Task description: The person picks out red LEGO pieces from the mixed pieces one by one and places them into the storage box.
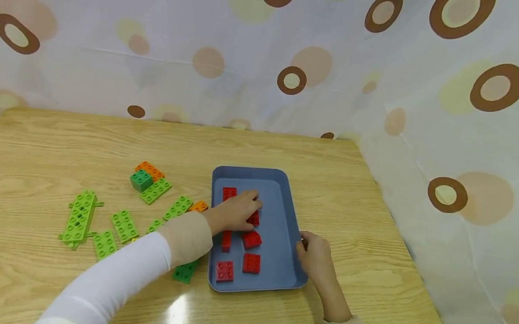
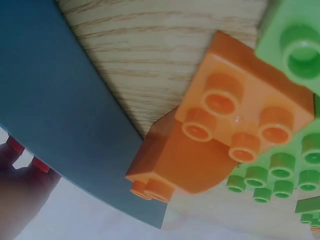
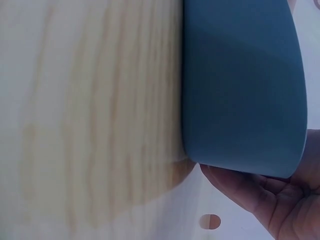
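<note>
A blue-grey tray (image 1: pixel 248 287) lies on the table with several red bricks in it. My left hand (image 1: pixel 234 212) reaches over its left side, thumb and fingers around a red brick (image 1: pixel 253 218); in the left wrist view, red shows at the fingertips (image 2: pixel 37 172) beyond the tray wall (image 2: pixel 75 100). Other red bricks lie near this hand, among them a slope-shaped one (image 1: pixel 251 240) and square ones (image 1: pixel 251 263). My right hand (image 1: pixel 318 257) grips the tray's right edge. In the right wrist view its fingers (image 3: pixel 240 192) sit at the end of the tray wall (image 3: pixel 240 90).
Left of the tray lie light green plates (image 1: pixel 125 226), a green brick (image 1: pixel 141 180), orange bricks (image 1: pixel 150 170) and a long light green wheel base (image 1: pixel 79 218). My left forearm crosses over some pieces. A patterned cloth (image 1: pixel 182 37) stands behind and to the right of the wooden table (image 1: pixel 76 141).
</note>
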Demonstrator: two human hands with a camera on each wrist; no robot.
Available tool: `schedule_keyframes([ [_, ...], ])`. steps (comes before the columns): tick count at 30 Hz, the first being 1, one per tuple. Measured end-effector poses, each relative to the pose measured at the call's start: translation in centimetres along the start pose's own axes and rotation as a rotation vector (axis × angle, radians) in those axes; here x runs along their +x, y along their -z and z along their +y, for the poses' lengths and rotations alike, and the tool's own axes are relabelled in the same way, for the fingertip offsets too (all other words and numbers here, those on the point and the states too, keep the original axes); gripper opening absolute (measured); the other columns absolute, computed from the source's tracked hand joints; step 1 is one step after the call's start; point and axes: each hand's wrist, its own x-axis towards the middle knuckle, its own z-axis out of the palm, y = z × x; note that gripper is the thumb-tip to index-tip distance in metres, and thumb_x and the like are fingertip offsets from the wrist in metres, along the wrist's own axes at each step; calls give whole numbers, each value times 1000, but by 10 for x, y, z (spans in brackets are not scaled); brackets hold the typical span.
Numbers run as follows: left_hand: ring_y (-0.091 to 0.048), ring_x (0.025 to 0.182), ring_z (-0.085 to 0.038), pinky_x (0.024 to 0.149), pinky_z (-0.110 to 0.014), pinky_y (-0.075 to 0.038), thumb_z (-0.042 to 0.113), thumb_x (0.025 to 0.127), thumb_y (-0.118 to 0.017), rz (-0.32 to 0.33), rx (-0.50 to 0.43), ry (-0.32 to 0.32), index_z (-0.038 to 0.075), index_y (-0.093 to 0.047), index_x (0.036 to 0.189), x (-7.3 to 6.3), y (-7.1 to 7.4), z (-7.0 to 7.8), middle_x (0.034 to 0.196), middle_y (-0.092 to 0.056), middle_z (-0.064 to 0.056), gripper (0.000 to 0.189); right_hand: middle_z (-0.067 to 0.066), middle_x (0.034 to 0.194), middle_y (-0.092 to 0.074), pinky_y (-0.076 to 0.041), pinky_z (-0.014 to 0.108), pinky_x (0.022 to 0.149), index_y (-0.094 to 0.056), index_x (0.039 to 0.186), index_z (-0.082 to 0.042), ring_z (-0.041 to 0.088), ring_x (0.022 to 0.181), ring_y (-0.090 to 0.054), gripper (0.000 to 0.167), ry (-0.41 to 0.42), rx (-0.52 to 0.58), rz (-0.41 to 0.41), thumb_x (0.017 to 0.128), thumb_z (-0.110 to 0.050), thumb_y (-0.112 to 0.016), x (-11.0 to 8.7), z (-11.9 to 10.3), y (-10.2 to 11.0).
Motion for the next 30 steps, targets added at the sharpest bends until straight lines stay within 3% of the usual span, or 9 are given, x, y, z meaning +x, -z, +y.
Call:
schedule_keyframes([
  [8,-47,119,-31,101,-38,-43,26,83,-70,3,-8,-10,-1,-55,123,-8,2,-6,130,-47,-20,51,7,62,-56,-35,19,45,-64,102,13,10,52,-44,25,7,-2,-4,81,6,-53,-1,-4,-5],
  [13,-42,130,-32,106,-41,-38,31,86,-65,36,-53,-3,2,-52,128,-19,12,-10,140,-42,-20,53,7,62,-56,-35,19,45,-64,103,13,10,52,-44,26,15,-10,-13,81,7,-52,-2,-6,-7],
  [21,-43,127,-33,105,-43,-39,23,90,-61,199,-107,-21,0,-54,126,-54,37,-25,137,-45,-20,43,7,60,-55,-35,20,44,-64,104,13,11,51,-44,27,8,-37,-21,82,7,-50,-3,-5,-1],
  [30,-46,122,-36,102,-47,-40,19,89,-62,356,-174,63,-2,-55,124,-104,47,-54,132,-49,-21,41,9,61,-56,-34,19,44,-63,106,15,11,51,-44,27,31,-53,-35,83,7,-50,-1,-7,1],
])
